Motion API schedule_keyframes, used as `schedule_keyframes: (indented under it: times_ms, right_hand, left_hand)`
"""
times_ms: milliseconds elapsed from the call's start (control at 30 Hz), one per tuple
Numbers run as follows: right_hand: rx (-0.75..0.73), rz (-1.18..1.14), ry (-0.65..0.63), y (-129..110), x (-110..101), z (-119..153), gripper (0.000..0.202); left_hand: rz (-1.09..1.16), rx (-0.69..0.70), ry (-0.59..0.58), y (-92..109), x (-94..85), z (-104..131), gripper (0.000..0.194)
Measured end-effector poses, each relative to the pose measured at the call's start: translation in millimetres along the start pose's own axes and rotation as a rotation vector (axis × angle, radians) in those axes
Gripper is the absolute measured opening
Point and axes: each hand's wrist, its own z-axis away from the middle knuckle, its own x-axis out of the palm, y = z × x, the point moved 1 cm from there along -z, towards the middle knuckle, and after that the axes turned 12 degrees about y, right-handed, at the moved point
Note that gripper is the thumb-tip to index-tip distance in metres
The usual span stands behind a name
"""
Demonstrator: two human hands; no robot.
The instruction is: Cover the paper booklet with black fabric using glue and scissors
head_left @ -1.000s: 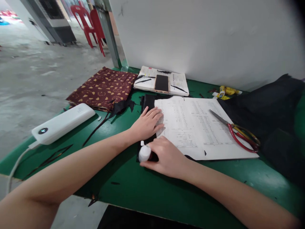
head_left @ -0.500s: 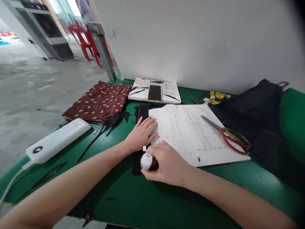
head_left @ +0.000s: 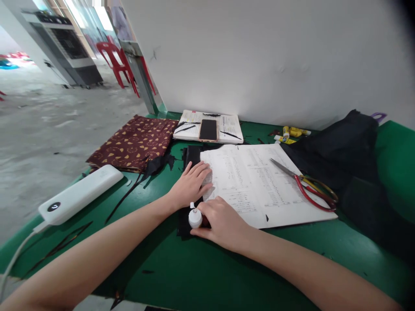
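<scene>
My right hand is wrapped round a dark bottle with a white flip cap; the cap's lid stands up. The bottle is over the near end of a black cloth strip. My left hand lies flat with fingers spread, on the left edge of the printed paper sheets and the black cloth beside it. Red-handled scissors rest on the right part of the paper, blades pointing up-left. A small black scrap sits at the paper's near edge.
Maroon patterned cloth and a white power bank with a cable lie at left. Behind are a phone on an open book and yellow tubes. Black fabric is piled right. A white wall rises behind.
My right hand and the bottle have shifted slightly left and the bottle's cap now faces a little more toward the near side. My left hand stays flat. The whole view has shifted slightly.
</scene>
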Motion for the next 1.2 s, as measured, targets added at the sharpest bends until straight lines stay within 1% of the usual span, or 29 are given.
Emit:
schedule_keyframes:
  times_ms: [100,167,267,333,433,500,600,700,767,867,967,1100,1200]
  right_hand:
    - [-0.008,-0.041,0.024,1.5,0.5,-0.2,0.031]
    - [0.035,-0.112,0.081,2.7,-4.1,-0.4,0.031]
    - [0.187,-0.281,0.218,6.0,-15.3,-0.6,0.034]
    - [0.289,-0.374,0.282,9.2,-21.7,-0.5,0.033]
    - [0.374,-0.443,0.356,14.2,-27.6,-1.2,0.026]
    - [0.39,-0.454,0.392,17.0,-29.8,-1.5,0.022]
    - [0.393,-0.45,0.396,21.1,-32.1,2.1,0.02]
    - [0.403,-0.4,0.404,28.6,-35.4,15.7,0.024]
    - [0.431,-0.347,0.435,36.5,-39.9,30.1,0.028]
    - [0.486,-0.269,0.476,51.5,-50.9,51.9,0.032]
    - [0.53,-0.241,0.466,66.9,-63.1,64.3,0.035]
    - [0.569,-0.266,0.425,79.4,-69.6,65.4,0.041]
    - [0.572,-0.285,0.376,79.0,-66.9,63.4,0.044]
  left_hand:
    - [0.016,-0.002,0.003,-0.6,0.6,0.1,0.048]
    - [0.035,-0.006,0.011,-0.9,0.4,0.4,0.047]
    - [0.075,-0.014,0.028,-0.9,-1.4,1.3,0.044]
    - [0.106,-0.025,0.047,-0.8,-3.6,1.6,0.041]
    - [0.147,-0.067,0.091,-1.7,-7.6,0.7,0.037]
    - [0.169,-0.114,0.136,-3.6,-10.5,-0.9,0.035]
    - [0.196,-0.195,0.223,-7.8,-15.2,-2.4,0.032]
    - [0.207,-0.267,0.292,-12.1,-21.0,1.0,0.03]
    - [0.201,-0.308,0.312,-14.4,-25.3,6.6,0.028]
    - [0.182,-0.371,0.306,-17.5,-31.0,16.9,0.027]
    - [0.172,-0.448,0.256,-19.9,-34.3,23.5,0.027]
    - [0.171,-0.512,0.173,-21.3,-35.6,23.0,0.031]
    - [0.171,-0.534,0.142,-20.8,-36.6,20.5,0.033]
